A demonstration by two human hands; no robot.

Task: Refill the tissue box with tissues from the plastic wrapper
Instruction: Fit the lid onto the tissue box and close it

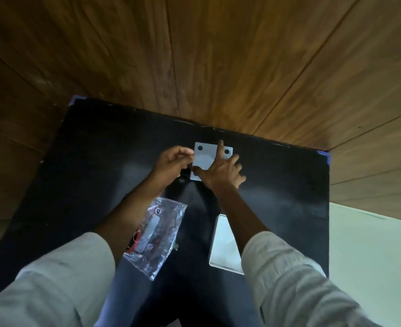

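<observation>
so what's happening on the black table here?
A person in light sleeves works with both bare hands at the far edge of the black table. The right hand lies spread on a white square piece with dark dots, pressing it down, while the left hand pinches its left edge. Nearer the person, a clear plastic wrapper lies crumpled and flat, and a white flat panel rests beside it. No loose tissues are visible.
</observation>
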